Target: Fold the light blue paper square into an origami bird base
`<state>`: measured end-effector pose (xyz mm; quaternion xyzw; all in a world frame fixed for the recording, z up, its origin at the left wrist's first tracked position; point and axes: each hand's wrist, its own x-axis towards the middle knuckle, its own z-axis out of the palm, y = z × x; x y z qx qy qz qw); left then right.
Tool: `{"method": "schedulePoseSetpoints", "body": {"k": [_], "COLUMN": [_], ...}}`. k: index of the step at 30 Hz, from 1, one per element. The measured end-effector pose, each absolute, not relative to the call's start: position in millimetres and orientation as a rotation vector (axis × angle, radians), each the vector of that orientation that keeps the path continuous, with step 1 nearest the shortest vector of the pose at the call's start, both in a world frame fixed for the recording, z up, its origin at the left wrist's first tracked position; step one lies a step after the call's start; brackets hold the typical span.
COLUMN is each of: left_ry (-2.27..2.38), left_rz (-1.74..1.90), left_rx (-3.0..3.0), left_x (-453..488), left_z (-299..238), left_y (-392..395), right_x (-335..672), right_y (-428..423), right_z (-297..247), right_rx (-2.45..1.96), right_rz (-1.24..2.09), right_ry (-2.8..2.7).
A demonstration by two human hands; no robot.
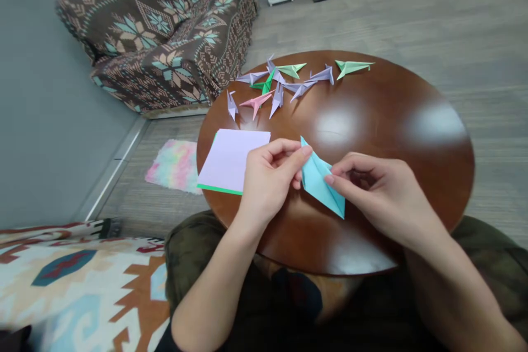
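Observation:
A light blue folded paper piece (319, 182) is held just above the round brown table (383, 121). My left hand (270, 176) pinches its upper left edge with thumb and fingers. My right hand (373, 190) pinches its right side, fingers curled. The piece is a long pointed shape, its tip aimed down and to the right. A stack of square paper sheets (231, 160), lilac on top with a green one beneath, lies on the table just left of my left hand.
Several folded paper figures (284, 85) in lilac, green and pink lie at the table's far side. A patterned couch (165, 27) stands beyond on the left. A pastel mat (175, 165) lies on the floor, and a patterned rug (78, 286) is at lower left.

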<state>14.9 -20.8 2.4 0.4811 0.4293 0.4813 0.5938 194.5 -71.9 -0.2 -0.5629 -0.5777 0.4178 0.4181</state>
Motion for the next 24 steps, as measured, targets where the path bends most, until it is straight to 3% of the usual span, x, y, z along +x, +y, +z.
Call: {"method": "schedulePoseSetpoints", "body": {"k": [5,11,24], "left_ry": [1.082,0.936,0.974], "left_rz": [1.285,1.108,1.087], "left_rx": [1.22,1.135,1.071], "left_x": [17,28,26], "left_z": [0,0,-4], "left_y": [-23,-33,-30], "right_x": [198,199,202], "right_y": [-70,-66,-65], "right_z": [-3,-5,-1], "right_rx": [-1.345,-1.314,-1.297], "right_rz": [1.128,1.162,1.398], "right_ry": [-1.319,-1.176,-1.175]}}
